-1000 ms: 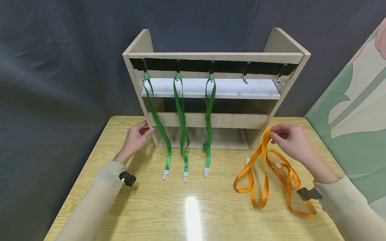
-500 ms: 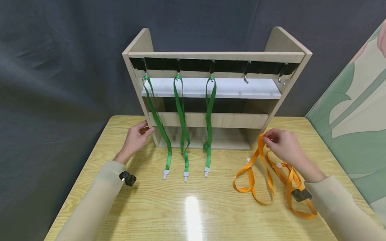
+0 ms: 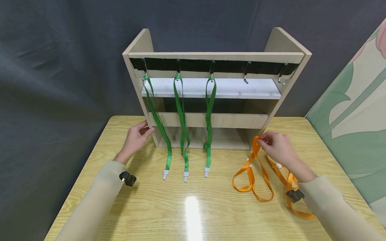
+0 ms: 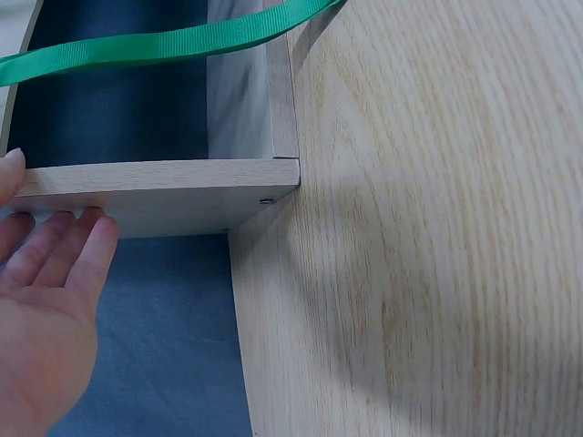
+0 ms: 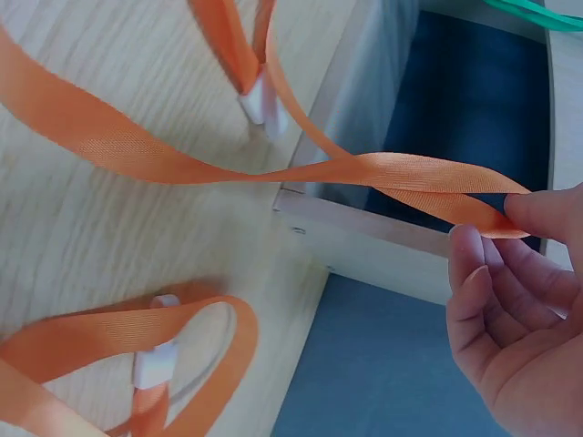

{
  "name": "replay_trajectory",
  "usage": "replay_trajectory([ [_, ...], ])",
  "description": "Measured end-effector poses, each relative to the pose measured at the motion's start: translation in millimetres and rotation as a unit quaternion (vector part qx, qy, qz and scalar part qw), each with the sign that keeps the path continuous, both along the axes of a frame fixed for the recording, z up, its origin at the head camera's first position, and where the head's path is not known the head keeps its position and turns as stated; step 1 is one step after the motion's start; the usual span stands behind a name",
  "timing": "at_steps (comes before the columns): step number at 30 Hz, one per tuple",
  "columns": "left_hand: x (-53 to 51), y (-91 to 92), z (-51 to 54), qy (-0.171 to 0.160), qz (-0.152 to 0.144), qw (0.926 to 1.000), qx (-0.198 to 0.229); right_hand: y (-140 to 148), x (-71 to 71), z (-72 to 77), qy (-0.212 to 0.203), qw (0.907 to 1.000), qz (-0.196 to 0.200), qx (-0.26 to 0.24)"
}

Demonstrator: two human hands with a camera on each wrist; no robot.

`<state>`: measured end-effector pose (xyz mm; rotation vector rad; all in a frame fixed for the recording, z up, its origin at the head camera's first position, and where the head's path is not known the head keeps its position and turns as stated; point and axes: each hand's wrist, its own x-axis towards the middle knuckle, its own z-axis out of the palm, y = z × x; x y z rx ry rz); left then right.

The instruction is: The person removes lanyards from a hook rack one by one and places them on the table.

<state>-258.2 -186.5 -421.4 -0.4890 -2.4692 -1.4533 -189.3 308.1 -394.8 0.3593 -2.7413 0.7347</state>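
My right hand (image 3: 277,147) pinches the top of an orange lanyard (image 3: 263,174) between thumb and fingers, beside the shelf's lower right corner. Its loop hangs down to the table, where its white clip (image 5: 264,100) lies. A second orange lanyard (image 5: 91,346) lies on the table under my right forearm, partly covered by it. At the left, my left hand (image 3: 134,140) holds the side panel of the wooden shelf (image 4: 155,177), thumb at the front edge and fingers along the outer face. Three green lanyards (image 3: 182,115) hang from the shelf's left and middle hooks.
Two bare metal hooks, a fourth hook (image 3: 245,78) and a right-end hook (image 3: 280,80), project from the black strip. The shelf stands at the back of the wooden table (image 3: 144,201). Dark cloth (image 3: 60,67) hangs behind it, and a patterned fabric (image 3: 352,117) lies at right.
My right hand has moved left and slightly toward me, carrying the top of the orange lanyard closer to the shelf's right corner. My left hand stays in place.
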Motion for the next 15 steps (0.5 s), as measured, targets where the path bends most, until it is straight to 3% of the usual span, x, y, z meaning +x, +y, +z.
replay_trajectory([
  [15,-0.5,0.4,-0.6,-0.001,-0.003,1.0000,0.006,5,-1.8,-19.6,-0.030,0.9995,0.002,0.006],
])
